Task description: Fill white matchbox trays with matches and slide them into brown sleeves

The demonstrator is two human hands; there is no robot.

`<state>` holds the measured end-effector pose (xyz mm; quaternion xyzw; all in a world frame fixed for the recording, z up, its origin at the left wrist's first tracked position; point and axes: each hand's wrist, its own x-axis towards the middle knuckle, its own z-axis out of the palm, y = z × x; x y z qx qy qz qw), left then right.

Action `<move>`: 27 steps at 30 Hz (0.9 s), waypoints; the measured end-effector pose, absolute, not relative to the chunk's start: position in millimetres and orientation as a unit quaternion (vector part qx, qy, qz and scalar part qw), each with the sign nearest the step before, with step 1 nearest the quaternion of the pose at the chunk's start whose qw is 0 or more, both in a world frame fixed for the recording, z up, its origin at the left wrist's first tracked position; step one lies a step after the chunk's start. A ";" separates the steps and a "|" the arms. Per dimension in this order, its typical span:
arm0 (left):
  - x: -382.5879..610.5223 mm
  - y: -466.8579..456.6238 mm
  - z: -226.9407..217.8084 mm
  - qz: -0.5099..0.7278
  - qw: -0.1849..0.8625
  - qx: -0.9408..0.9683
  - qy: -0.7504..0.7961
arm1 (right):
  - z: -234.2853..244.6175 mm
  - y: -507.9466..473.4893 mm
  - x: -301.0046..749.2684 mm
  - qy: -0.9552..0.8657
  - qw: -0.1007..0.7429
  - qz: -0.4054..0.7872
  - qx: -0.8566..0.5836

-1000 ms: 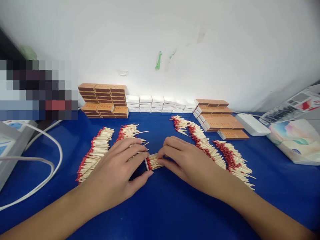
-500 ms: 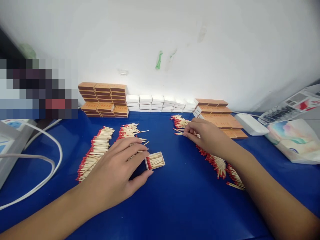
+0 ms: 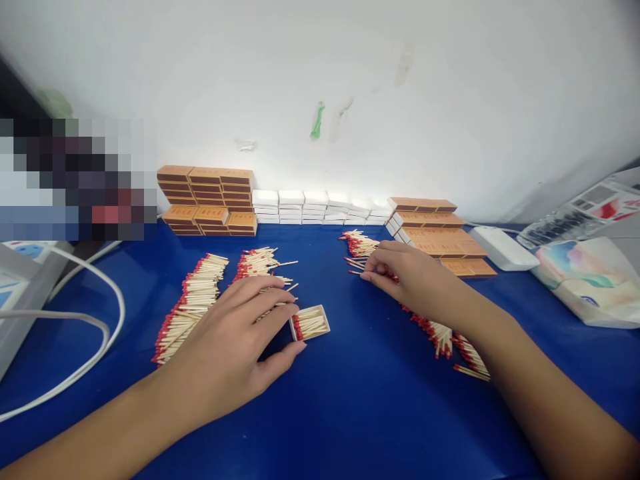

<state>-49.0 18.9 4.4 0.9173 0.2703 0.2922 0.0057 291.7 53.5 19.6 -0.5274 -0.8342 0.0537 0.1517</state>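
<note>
A person sits at a blue table (image 3: 350,407), seen from over their own arms. The left hand (image 3: 230,347) rests flat-ish on the table, its thumb and fingers clasping the left end of a small white tray (image 3: 311,323) that lies near the middle of the table. The tray already holds a layer of red-tipped matches, heads to the left; it looks partly full, not packed. The right hand (image 3: 417,277) is well apart from it, reaching to the far end of a long row of loose matches (image 3: 440,332), fingertips drawn together on a few of them.

Much remains loose: that right-hand row and two more rows (image 3: 195,300) on the left. Against the wall stand brown boxes (image 3: 207,197), white trays (image 3: 315,205) and brown sleeves (image 3: 435,230).

A second ago both hands met at the tray. Half a second ago the right hand had reached the row; since then it has edged slightly nearer. The left hand and tray have not moved.
</note>
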 end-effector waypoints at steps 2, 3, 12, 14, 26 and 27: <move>-48.9 19.0 4.2 0.294 0.002 0.917 0.269 | 19.1 54.6 292.4 -0.832 0.150 0.054 -0.531; -48.9 18.9 4.2 0.295 0.002 0.917 0.270 | 18.5 55.2 292.4 -0.832 0.149 0.056 -0.531; -49.5 19.6 3.5 0.290 0.002 0.919 0.268 | 7.1 57.3 281.7 -0.825 0.161 0.022 -0.542; -49.7 19.7 3.4 0.290 0.002 0.919 0.267 | 6.4 57.7 281.6 -0.823 0.160 0.013 -0.545; -48.7 19.2 4.6 0.292 0.005 0.919 0.266 | 8.9 57.1 281.4 -0.816 0.153 0.010 -0.557; -48.8 19.4 4.3 0.290 0.004 0.919 0.266 | 9.1 57.3 281.6 -0.816 0.152 0.008 -0.558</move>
